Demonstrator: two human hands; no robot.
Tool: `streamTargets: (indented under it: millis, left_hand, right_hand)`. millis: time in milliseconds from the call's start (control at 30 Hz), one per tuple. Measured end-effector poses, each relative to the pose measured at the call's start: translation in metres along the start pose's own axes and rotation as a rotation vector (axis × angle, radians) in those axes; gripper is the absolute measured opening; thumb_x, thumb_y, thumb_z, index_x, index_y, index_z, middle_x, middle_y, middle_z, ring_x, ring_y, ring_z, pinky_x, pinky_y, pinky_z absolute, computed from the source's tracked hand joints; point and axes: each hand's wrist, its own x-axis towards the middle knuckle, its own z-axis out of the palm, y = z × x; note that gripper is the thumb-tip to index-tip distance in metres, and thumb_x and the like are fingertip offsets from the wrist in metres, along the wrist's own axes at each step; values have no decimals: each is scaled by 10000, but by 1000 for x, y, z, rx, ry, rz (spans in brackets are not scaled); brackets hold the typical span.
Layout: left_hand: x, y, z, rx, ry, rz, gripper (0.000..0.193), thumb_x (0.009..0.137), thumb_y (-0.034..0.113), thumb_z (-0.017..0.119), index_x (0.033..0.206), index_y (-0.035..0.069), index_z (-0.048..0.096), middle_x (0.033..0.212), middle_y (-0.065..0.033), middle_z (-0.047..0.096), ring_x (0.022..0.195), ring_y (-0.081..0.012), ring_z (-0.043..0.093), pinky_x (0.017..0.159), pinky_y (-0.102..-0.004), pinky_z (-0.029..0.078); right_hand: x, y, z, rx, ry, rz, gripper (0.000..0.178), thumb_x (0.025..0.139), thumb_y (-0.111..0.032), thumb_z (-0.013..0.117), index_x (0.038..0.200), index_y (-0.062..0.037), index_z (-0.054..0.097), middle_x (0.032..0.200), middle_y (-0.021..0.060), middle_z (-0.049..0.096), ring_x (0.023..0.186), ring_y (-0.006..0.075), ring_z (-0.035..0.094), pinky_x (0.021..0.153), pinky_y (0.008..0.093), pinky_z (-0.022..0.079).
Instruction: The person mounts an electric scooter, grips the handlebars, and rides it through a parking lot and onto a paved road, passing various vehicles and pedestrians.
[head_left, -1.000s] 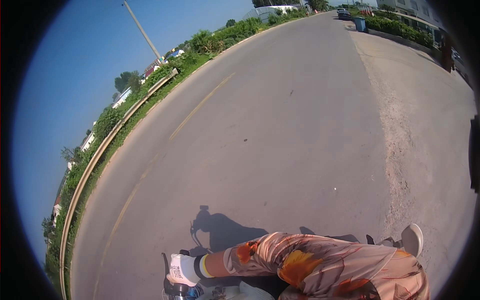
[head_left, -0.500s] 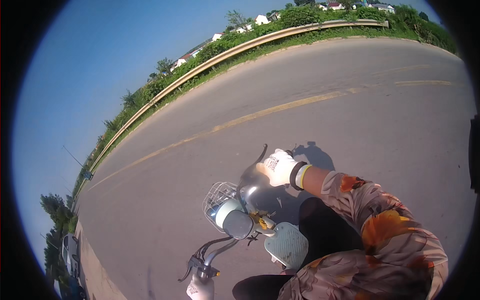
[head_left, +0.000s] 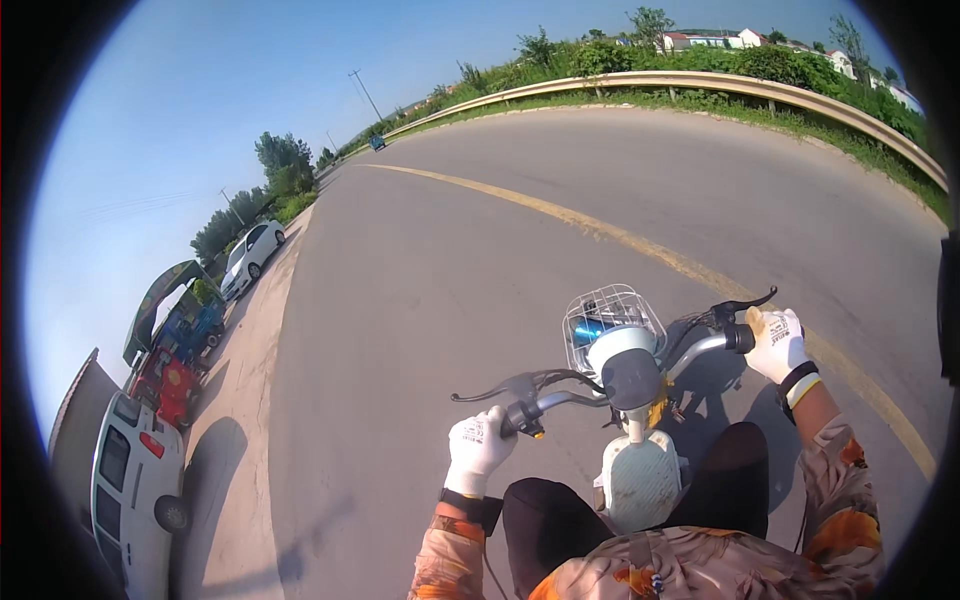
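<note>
Head view: left hand (head_left: 478, 447) and right hand (head_left: 778, 343), both clenched on scooter handlebar (head_left: 620, 375) grips, riding; next likely steady steering along road (head_left: 480, 260).

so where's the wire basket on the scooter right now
In the head view the wire basket sits just right of centre, ahead of the handlebars, between the left hand and right hand on the grips.

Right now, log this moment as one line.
left hand on left grip | right hand on right grip | scooter handlebar | wire basket in front | asphalt road
</note>
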Motion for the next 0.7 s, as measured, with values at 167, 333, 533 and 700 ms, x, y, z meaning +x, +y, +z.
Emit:
streamTargets:
  millis: [167, 333, 533, 700]
  left_hand:
    - [103, 1, 47, 27, -77, -70, 188, 819, 271, 733, 911, 119, 670, 830, -139, 752, 793, -366, 748, 704, -475, 581]
    - [179, -19, 88, 32, -66, -87, 219, 813, 302, 756, 931, 135, 678, 829, -123, 757, 792, -359, 750, 708, -469, 585]
    - [267, -51, 121, 41, -125, -170, 243, 839, 325, 745, 1000, 149, 695, 919, -121, 778, 888, -349, 760, 761, -476, 588]
    - [313, -85, 161, 35, -135, -198, 220, 833, 328, 730, 978, 167, 692, 880, -113, 779, 858, -341, 767, 744, -474, 593]
  right_hand:
    - [127, 1, 25, 12, -49, -36, 337, 890, -226, 617, 1201, -115, 682, 1064, 128, 785, 1071, 321, 739, 977, 452, 472]
    - [225, -13, 38, 11, -149, -32, 362, 884, -251, 632, 1217, -115, 676, 1077, 136, 786, 1075, 322, 743, 990, 466, 479]
    - [336, -40, 48, 17, -78, -80, 373, 887, -254, 621, 1221, -102, 684, 1069, 144, 784, 1070, 325, 744, 984, 466, 479]
    - [417, -63, 88, 4, -44, -123, 360, 901, -248, 613, 1221, -101, 690, 1061, 144, 786, 1070, 338, 744, 998, 461, 471]
